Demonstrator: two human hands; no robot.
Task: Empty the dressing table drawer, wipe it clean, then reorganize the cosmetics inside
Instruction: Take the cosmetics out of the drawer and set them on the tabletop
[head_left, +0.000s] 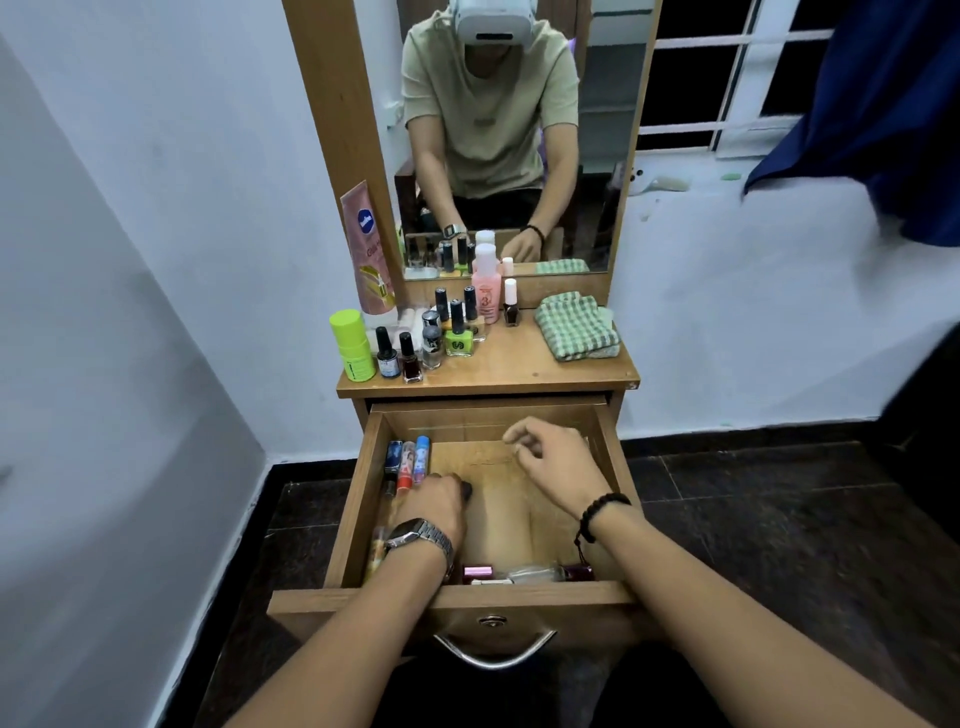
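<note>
Your drawer (358, 519) is pulled fully out below the tabletop (519, 364), a shallow wooden box with a worn, pale floor and a metal handle (493, 652) on its front.

Your left hand (434, 501), the one with the watch, is down on the floor near the left wall, fingers curled over something dark at its tips; you cannot tell what it is or whether it is truly gripped. Just beyond it three small tubes (408, 462) lie side by side against the left wall.

Your right hand (553, 462) hovers over the back half of the drawer, fingers loosely bent and holding nothing.

A few small items (524, 573) lie along the inside of the front wall.

On the tabletop stand nail polish bottles (457, 330), a green container (352, 345), a pink bottle (487, 283), and a folded checked cloth (576, 326) on the right.
</note>
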